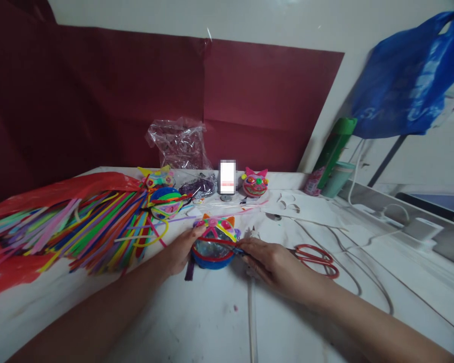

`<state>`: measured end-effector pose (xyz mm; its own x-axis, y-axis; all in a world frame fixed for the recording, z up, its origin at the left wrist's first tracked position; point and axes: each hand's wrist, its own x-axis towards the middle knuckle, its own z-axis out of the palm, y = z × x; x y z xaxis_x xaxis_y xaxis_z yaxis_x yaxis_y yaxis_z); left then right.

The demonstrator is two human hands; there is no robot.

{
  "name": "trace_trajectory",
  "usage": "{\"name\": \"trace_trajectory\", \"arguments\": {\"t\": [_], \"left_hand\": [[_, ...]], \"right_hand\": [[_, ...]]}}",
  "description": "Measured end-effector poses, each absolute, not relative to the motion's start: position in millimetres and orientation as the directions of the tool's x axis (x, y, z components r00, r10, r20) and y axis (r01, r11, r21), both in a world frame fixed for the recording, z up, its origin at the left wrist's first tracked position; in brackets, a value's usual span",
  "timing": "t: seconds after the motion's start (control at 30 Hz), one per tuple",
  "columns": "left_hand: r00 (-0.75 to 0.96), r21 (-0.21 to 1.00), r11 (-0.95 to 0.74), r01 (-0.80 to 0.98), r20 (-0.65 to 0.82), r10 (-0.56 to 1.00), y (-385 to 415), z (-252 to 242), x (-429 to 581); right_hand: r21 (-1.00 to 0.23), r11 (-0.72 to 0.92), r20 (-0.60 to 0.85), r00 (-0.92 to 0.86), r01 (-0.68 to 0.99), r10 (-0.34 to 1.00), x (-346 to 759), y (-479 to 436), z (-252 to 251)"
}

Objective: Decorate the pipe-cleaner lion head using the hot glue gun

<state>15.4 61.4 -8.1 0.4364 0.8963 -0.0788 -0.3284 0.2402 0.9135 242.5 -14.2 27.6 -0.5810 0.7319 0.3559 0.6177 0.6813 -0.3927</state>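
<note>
We have the animal-faced head at the middle of the table, between both hands. Our left hand is clamped on its left side; our right hand meets its right edge beside a red strip, though blur keeps us from telling whether those fingers are closed on anything. Ears and facial trim are on the upper part, and blue and red cover the lower rim. The see-through middle is bare, so we judge it partly done beside the fuller pink head on the far side. Pipe cleaners lie left, red-handled scissors right.
</note>
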Motion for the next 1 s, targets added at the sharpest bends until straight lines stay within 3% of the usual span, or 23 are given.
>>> {"name": "trace_trajectory", "arguments": {"t": [0.43,0.57,1.0], "left_hand": [[0.391,0.920,0.219,-0.325,-0.080,0.917,61.4,-9.5,14.0],[0.379,0.916,0.257,-0.307,-0.130,0.916,63.0,-9.7,13.0],[0.396,0.916,0.242,-0.322,-0.102,0.913,62.4,-11.3,16.9]], "right_hand": [[-0.389,0.664,0.354,-0.562,0.639,0.748,247.8,-11.9,23.2],[-0.409,0.607,0.300,-0.527,0.681,0.795,257.7,-14.0,29.9],[-0.398,0.490,0.120,-0.485,0.776,0.866,253.5,-22.5,35.0]]}}
